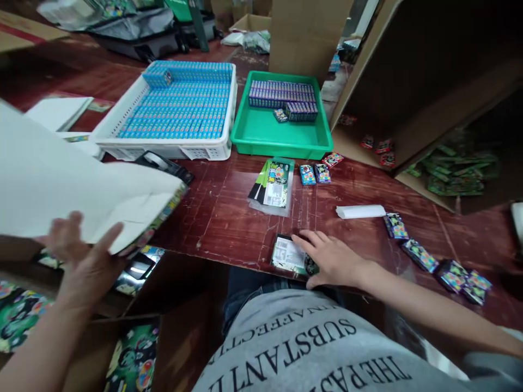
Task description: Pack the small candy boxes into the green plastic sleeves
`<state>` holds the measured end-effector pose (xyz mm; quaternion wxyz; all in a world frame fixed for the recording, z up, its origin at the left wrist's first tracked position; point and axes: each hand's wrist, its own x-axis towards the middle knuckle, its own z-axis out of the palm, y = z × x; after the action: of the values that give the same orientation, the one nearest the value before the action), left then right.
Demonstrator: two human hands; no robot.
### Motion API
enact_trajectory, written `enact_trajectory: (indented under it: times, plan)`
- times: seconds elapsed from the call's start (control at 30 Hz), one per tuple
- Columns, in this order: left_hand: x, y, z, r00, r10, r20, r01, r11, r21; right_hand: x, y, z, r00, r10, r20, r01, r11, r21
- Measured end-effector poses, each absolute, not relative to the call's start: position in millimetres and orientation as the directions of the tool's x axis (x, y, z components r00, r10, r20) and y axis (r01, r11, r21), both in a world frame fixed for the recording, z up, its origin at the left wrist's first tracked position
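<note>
My left hand is spread and a little blurred, its fingers against a large white sheet with a colourful printed edge. The sheet is bent and tilted above the left side of the table. My right hand lies with its fingers stretched out over the right part of a dark printed packet with a white label, at the table's front edge. Part of that packet is hidden under the hand. Farther back lie fanned printed cards on a clear sleeve, beside small blue and purple boxes.
A white crate holds rows of blue boxes. A green tray holds purple boxes. Right are a white paper roll, several small boxes and an open carton. Cartons with printed packaging stand below the table at left.
</note>
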<state>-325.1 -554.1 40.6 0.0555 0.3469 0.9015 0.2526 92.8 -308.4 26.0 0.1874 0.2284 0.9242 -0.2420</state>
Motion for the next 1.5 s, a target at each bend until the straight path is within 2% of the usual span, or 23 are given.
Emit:
enact_trajectory:
  times: [0.03,0.1,0.2,0.3,0.4,0.5,0.6,0.77,0.87,1.1,1.2,1.33,1.5]
  plan:
    - [-336.5,-557.2,23.8,-0.653,0.751,0.098,0.717,0.571,0.400,96.1,-315.8,22.8,-0.821,0.352,-0.449,0.523,0.778,-0.348]
    - [-357.9,-563.9,-3.1,-0.526,0.843,0.109,0.824,0.475,0.307,96.6,-320.8,24.0,-0.834,0.364,-0.415,0.521,0.768,-0.372]
    - [-386.8,-575.4,-20.9,-0.421,0.902,0.098,0.892,0.393,0.222,83.8,-309.0,33.4,-0.878,0.309,-0.367,0.471,0.694,-0.544]
    - [-412.1,-593.6,-19.8,-0.346,0.935,0.080,0.933,0.334,0.136,48.1,-293.1,29.4,-0.895,0.301,-0.329,0.438,0.454,-0.776]
    - [-428.2,-614.0,-12.3,-0.348,0.919,0.185,0.937,0.350,0.023,-11.9,-287.7,6.2,-0.845,0.456,-0.279,0.427,0.262,-0.865]
    - [-427.5,-620.5,2.3,-0.368,0.846,0.387,0.906,0.420,-0.057,-74.9,-291.2,-14.4,-0.825,0.540,-0.168,0.380,0.309,-0.872]
    - [-406.7,-601.5,25.4,-0.263,0.767,0.585,0.916,0.390,-0.099,-111.8,-295.1,-20.4,-0.837,0.544,-0.051,0.331,0.430,-0.840]
    - [-367.5,-498.6,58.7,-0.205,0.724,0.659,0.971,0.233,0.046,-124.8,-270.4,-16.5,-0.836,0.531,0.137,0.245,0.586,-0.772]
    - [-386.3,-396.7,62.0,-0.327,0.720,0.612,0.945,0.237,0.227,-143.0,-232.9,-9.4,-0.831,0.522,0.192,0.179,0.579,-0.795]
    - [-548.0,-159.0,36.2,-0.656,0.607,0.449,0.755,0.530,0.386,-217.6,-123.2,7.3,-0.744,0.646,0.171,0.220,0.478,-0.851]
    - [-617.9,-100.8,20.5,-0.771,0.538,0.340,0.637,0.665,0.390,-249.2,-75.7,3.7,-0.700,0.699,0.145,0.252,0.433,-0.866]
    - [-687.7,-59.5,-0.1,-0.874,0.442,0.201,0.485,0.810,0.330,-290.5,-18.7,-9.2,-0.645,0.763,0.040,0.328,0.324,-0.888]
    - [-761.4,-23.6,-1.0,-0.923,0.382,0.035,0.377,0.888,0.264,-353.2,39.2,-12.3,-0.569,0.819,-0.076,0.460,0.240,-0.855]
